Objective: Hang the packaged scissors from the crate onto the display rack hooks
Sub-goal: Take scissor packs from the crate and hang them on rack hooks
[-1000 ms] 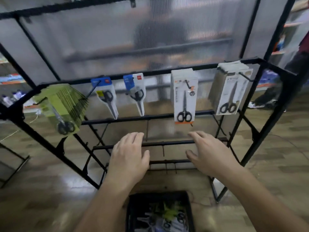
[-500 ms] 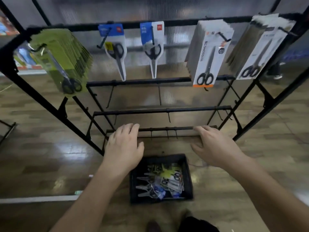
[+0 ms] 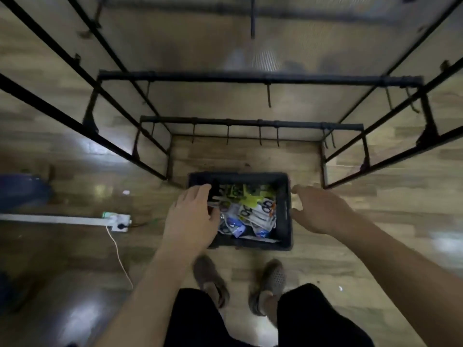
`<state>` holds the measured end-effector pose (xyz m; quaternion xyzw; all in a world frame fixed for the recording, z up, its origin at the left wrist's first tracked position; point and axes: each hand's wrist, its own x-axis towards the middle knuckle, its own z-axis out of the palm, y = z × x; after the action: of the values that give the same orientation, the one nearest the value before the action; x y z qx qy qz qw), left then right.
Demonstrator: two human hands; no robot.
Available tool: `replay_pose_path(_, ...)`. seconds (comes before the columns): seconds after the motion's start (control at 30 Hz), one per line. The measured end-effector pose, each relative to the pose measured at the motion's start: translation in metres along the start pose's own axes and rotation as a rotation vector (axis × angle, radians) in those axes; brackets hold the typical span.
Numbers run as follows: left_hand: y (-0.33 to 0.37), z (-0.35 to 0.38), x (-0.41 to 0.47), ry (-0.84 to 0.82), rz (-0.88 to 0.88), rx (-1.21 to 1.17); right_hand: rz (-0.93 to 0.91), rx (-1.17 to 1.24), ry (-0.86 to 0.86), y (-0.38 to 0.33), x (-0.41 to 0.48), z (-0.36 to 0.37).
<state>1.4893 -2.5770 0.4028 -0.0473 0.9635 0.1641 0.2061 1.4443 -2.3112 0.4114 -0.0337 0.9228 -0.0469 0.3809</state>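
A black plastic crate (image 3: 284, 211) stands on the wooden floor in front of my feet. Several packaged scissors (image 3: 250, 211) lie jumbled inside it, in white, blue and yellow-green packs. My left hand (image 3: 191, 219) hovers over the crate's left side with relaxed fingers and holds nothing. My right hand (image 3: 319, 211) hangs just right of the crate, fingers loosely spread, also holding nothing. The black display rack (image 3: 250, 122) rises behind the crate; only its lower bars with bare hooks (image 3: 268, 97) are in view.
A white power strip (image 3: 117, 221) with a thin cable lies on the floor to the left. The rack's slanted side frames (image 3: 75, 121) flank the crate on both sides. My two shoes (image 3: 210, 279) stand just behind the crate.
My view has tilted down from the hung scissors to the crate on the floor. Both hands have dropped toward the crate, the left one now over its contents.
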Motion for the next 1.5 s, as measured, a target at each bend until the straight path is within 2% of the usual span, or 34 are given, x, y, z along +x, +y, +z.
replay_pose_path(0.17,-0.069,0.169,0.077,-0.114,-0.032,0.028,-0.020,0.002,-0.200,0.019,0.177,0.151)
replay_pose_path(0.3,-0.122,0.295,0.145,-0.297,0.034,0.133,-0.035,0.098,-0.359,0.015,0.308,0.276)
replay_pose_path(0.37,-0.136,0.335,0.175,-0.414,0.056,0.203,-0.044,0.079,-0.350,0.016,0.363,0.334)
replay_pose_path(0.43,-0.141,0.361,0.197,-0.477,0.079,0.225,-0.082,-0.063,-0.302,0.014,0.405,0.382)
replay_pose_path(0.57,-0.137,0.376,0.233,-0.427,0.246,0.367,-0.182,-0.341,-0.209,0.010,0.469,0.450)
replay_pose_path(0.67,-0.143,0.367,0.262,-0.310,0.252,0.308,-0.212,-0.503,-0.118,0.009,0.501,0.470)
replay_pose_path(0.77,-0.147,0.365,0.276,-0.294,0.225,0.309,-0.198,-0.560,-0.076,0.015,0.511,0.475)
replay_pose_path(0.87,-0.124,0.365,0.272,-0.249,0.259,0.311,-0.156,-0.538,-0.027,0.027,0.508,0.464)
replay_pose_path(0.93,-0.107,0.370,0.259,-0.229,0.322,0.316,-0.138,-0.449,-0.064,0.032,0.501,0.455)
replay_pose_path(1.2,-0.113,0.413,0.277,-0.316,0.466,0.497,-0.180,-0.432,0.005,0.028,0.503,0.496)
replay_pose_path(1.23,-0.116,0.414,0.281,-0.328,0.462,0.510,-0.175,-0.383,0.012,0.028,0.505,0.495)
replay_pose_path(1.37,-0.129,0.413,0.284,-0.367,0.406,0.550,-0.160,-0.550,0.022,0.023,0.502,0.490)
replay_pose_path(1.43,-0.129,0.412,0.283,-0.366,0.401,0.520,-0.182,-0.485,-0.014,0.022,0.499,0.489)
replay_pose_path(1.5,-0.130,0.412,0.282,-0.365,0.409,0.499,-0.281,-0.444,-0.041,0.023,0.499,0.496)
